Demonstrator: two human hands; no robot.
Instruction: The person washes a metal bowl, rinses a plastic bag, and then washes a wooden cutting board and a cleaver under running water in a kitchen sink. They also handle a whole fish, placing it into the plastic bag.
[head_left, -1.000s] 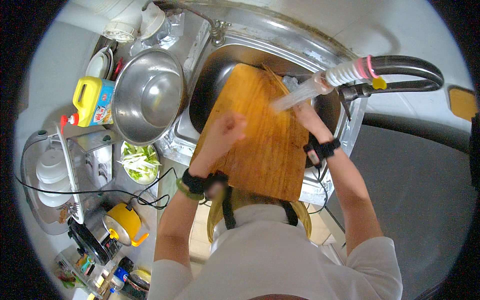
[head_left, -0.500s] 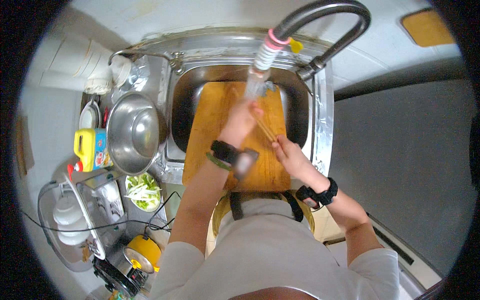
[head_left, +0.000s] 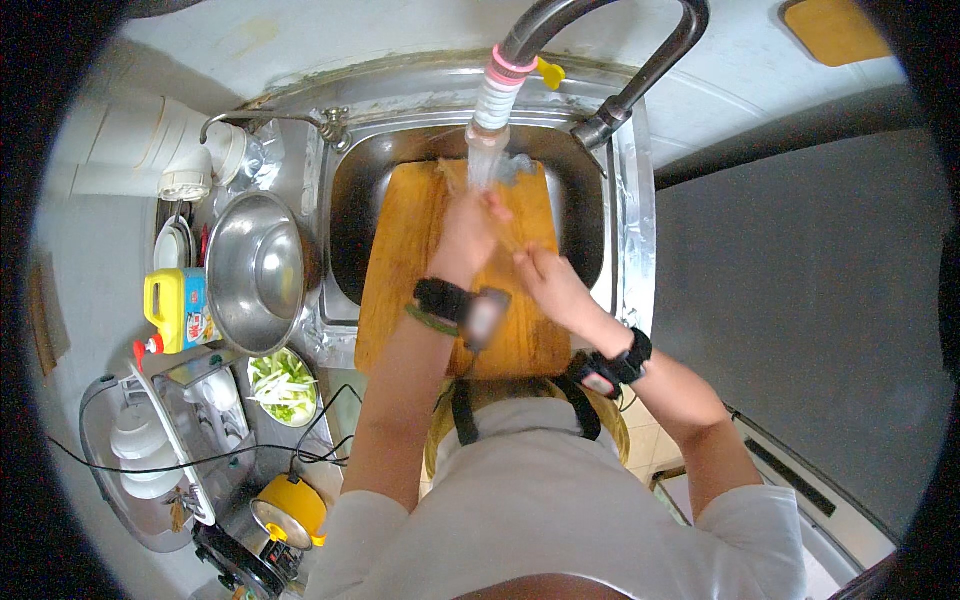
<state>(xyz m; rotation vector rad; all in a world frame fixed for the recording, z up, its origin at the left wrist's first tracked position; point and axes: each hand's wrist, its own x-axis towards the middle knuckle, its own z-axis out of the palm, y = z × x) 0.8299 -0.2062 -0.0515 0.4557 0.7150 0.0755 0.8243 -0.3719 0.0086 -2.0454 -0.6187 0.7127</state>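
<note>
Water (head_left: 483, 167) runs from the faucet's flexible nozzle (head_left: 495, 100) onto my left hand (head_left: 468, 232). That hand is closed around a pair of wooden chopsticks (head_left: 508, 238), smeared by motion. My right hand (head_left: 556, 287) pinches their near end, lower and to the right. Both hands are over a wooden cutting board (head_left: 400, 290), which lies across the steel sink (head_left: 347, 210) and reaches its front edge. The far tips of the chopsticks are blurred near the water.
Left of the sink stands a big steel bowl (head_left: 232, 285), beside a yellow jug (head_left: 170, 310). Nearer me are a plate of cut green vegetables (head_left: 283, 385), a dish rack (head_left: 150, 380), a black cable (head_left: 230, 452) and a yellow pot (head_left: 285, 505). A dark grey surface (head_left: 790, 290) lies at right.
The whole view has shifted slightly, so the sink and faucet sit farther left. Both hands stay on the chopsticks, and my right hand has come a little closer to my left.
</note>
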